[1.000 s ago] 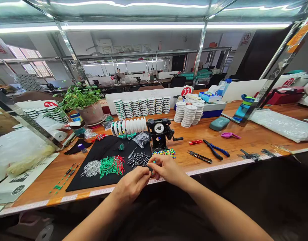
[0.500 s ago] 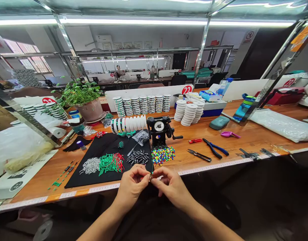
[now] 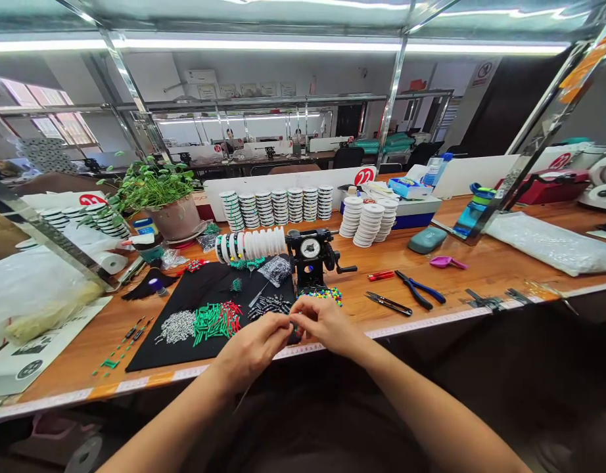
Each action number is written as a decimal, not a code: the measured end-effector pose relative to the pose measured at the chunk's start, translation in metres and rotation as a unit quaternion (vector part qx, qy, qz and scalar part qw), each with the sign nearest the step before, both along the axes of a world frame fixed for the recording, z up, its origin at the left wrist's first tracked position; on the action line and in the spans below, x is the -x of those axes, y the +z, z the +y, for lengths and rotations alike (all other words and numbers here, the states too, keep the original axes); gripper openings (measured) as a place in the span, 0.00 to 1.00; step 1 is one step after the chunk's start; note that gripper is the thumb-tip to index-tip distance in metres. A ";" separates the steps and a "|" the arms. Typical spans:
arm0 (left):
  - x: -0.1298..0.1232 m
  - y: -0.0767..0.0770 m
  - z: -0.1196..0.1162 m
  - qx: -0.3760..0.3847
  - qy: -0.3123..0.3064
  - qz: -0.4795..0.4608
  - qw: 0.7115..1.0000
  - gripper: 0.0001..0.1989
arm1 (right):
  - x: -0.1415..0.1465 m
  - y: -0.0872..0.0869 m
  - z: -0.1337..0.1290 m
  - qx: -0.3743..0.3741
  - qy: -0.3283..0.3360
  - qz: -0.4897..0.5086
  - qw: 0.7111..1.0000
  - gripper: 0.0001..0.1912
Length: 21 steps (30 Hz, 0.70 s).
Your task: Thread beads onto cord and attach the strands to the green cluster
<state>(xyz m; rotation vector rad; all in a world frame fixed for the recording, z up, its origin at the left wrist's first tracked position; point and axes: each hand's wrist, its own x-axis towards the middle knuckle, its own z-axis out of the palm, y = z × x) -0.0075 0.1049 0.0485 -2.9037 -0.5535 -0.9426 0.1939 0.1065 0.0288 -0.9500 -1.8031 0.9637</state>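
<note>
My left hand (image 3: pixel 254 347) and my right hand (image 3: pixel 326 326) meet fingertip to fingertip over the table's front edge. Both are closed in a pinch, and what they hold is hidden. A thin strand (image 3: pixel 241 395) hangs below my left hand. Just beyond the fingers, black tube beads (image 3: pixel 271 305) and a heap of small coloured beads (image 3: pixel 335 297) are partly covered. Green tubes (image 3: pixel 209 323), red tubes (image 3: pixel 232 316) and silvery beads (image 3: pixel 179 327) lie on a black mat (image 3: pixel 150 351). Behind stands a black hand-cranked winder (image 3: pixel 310 257) with white spools (image 3: pixel 263 243) on its shaft.
To the right lie thread snips (image 3: pixel 388 303), blue-handled pliers (image 3: pixel 421 289), a red cutter (image 3: pixel 380 276) and a pink scoop (image 3: pixel 447 262). Stacked spools (image 3: pixel 368 226) stand behind, with a potted plant (image 3: pixel 172 220) at the left. Metal posts (image 3: pixel 390 98) rise at the table's sides.
Both hands have moved slightly up and farther over the table, and my right hand now covers part of the coloured beads. The small green piece seen between the fingertips is now hidden.
</note>
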 end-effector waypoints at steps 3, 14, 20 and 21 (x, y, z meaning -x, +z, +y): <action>0.000 -0.001 0.005 0.005 -0.018 0.016 1.000 0.10 | 0.001 0.001 0.019 0.068 0.061 0.018 0.996 0.13; -0.014 -0.009 -0.012 0.441 0.113 -0.342 0.822 0.07 | 0.010 -0.021 -0.037 0.083 -0.073 0.138 0.984 0.11; -0.014 -0.020 -0.018 0.463 0.101 -0.325 0.819 0.04 | 0.019 -0.030 -0.058 -0.127 -0.123 0.041 0.983 0.06; -0.014 -0.020 -0.020 0.448 0.107 -0.312 0.831 0.03 | 0.019 -0.031 -0.061 -0.199 -0.144 0.010 0.969 0.06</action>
